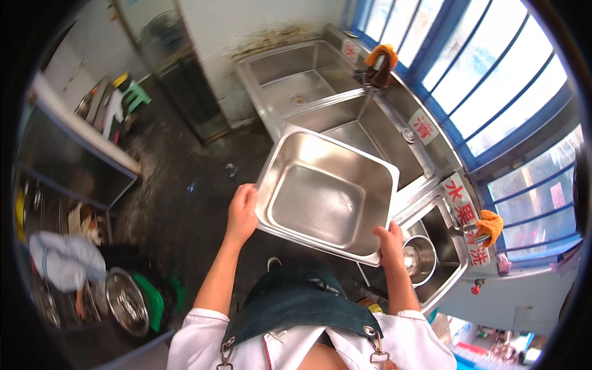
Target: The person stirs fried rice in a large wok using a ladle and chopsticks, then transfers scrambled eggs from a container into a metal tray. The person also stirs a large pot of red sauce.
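Both my hands hold a deep rectangular stainless steel pan [319, 206], tilted so that I look into it. Nothing lies inside it apart from bright reflections. My left hand [243, 208] grips the rim at its left side, fingers hidden beneath. At the near right corner my right hand [391, 240] has its thumb over the rim. The pan's far edge overlaps the front of the middle sink basin [356, 122] in the view; I cannot tell whether they touch. To the right of my right hand, a round steel pot [421, 259] stands in the nearest sink basin [446, 277].
Another sink basin [296, 83] adjoins the far wall. Orange cloths hang on the far faucet [381, 60] and near faucet [488, 229], under barred windows [476, 69]. At left, a person in white [69, 261] is beside a large metal bowl [127, 300]. The dark floor [185, 203] looks wet.
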A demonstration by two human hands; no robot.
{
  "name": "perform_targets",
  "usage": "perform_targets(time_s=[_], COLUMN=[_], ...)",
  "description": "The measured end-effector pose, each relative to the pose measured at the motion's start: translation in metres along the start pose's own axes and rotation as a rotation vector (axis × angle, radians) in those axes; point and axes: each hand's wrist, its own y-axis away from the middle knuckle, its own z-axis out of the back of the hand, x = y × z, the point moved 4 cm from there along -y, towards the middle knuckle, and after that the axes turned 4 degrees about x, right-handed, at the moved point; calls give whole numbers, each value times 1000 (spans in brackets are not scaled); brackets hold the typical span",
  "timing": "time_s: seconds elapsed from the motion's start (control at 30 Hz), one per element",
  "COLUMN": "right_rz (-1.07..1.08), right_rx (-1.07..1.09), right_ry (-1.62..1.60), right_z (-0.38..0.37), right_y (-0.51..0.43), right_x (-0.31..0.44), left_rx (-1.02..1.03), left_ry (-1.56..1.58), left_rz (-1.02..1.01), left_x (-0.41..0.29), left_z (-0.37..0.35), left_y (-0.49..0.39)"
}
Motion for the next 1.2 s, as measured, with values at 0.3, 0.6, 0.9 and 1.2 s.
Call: perform_targets(time_s=[0.3,0.6,0.9,1.2], right_rz=[-110,-208,-182,-124], right_rx=[-493,-685,-1023,-1191], right_ry=[-221,-197,-283,-4], right_z=[39,2,-42,-86], right_y=[-98,-211,-235,-215], right_x=[3,10,48,92], left_rx=[574,751,937,1235], left_ry=[-622,-1056,-307,-115], left_rz=[-599,-818,-577,-48], left_x=[-3,49,62,84], left_z=[-214,-416,-382,-307], left_y=[-342,-592,-594,-484])
